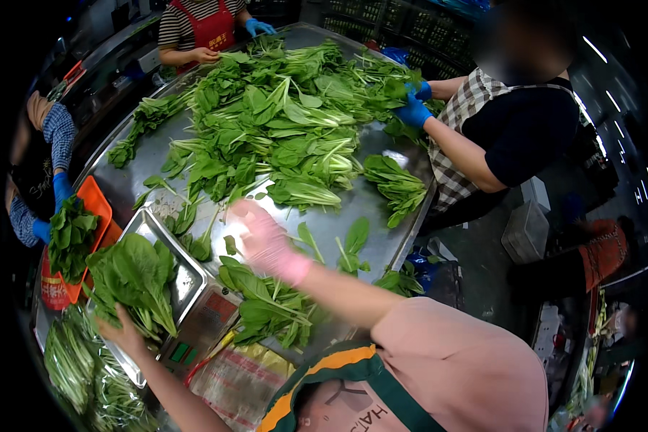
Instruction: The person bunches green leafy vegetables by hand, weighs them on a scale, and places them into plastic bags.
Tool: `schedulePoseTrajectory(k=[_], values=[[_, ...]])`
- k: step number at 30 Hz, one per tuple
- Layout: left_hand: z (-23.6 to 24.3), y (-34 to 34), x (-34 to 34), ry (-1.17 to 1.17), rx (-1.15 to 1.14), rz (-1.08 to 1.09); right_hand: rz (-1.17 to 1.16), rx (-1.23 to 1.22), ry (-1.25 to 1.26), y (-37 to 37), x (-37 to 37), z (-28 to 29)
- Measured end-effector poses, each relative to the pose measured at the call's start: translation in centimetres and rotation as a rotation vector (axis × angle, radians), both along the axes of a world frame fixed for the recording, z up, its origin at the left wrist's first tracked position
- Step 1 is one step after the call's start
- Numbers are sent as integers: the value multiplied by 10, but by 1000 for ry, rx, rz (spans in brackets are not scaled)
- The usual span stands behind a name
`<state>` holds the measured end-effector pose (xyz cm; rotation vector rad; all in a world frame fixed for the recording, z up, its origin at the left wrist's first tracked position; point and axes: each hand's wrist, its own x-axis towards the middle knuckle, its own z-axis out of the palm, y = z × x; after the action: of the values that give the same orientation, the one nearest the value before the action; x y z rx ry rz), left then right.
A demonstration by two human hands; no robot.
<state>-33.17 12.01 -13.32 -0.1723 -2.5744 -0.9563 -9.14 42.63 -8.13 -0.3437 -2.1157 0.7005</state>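
Note:
My bare left hand (126, 335) grips the stem end of a bunch of broad green leaves (131, 277) over the steel tray (194, 270) of a weighing scale (209, 317). My right hand (263, 241), in a pink glove, is stretched over the steel table beside a few loose leaves; motion blurs its fingers, so I cannot tell whether they hold anything. A large heap of leafy greens (273, 129) lies beyond it, and more loose greens (266, 309) lie below my right forearm.
Co-workers stand at the far side (194, 29), right (511, 137) and left (57, 137), the left one holding greens above an orange tray (93, 187). Bagged greens (72, 360) sit at lower left, plastic bags (237, 381) by the scale, a bin (525, 230) beyond the table's right edge.

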Motion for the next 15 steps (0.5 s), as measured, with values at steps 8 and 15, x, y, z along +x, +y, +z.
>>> schedulePoseTrajectory(k=[8, 15], values=[[61, 118, 193, 151, 324, -705, -470, -101, -474, 119, 134, -63], [26, 146, 270, -515, 387, -1119, -168, -946, -387, 97, 124, -68]])
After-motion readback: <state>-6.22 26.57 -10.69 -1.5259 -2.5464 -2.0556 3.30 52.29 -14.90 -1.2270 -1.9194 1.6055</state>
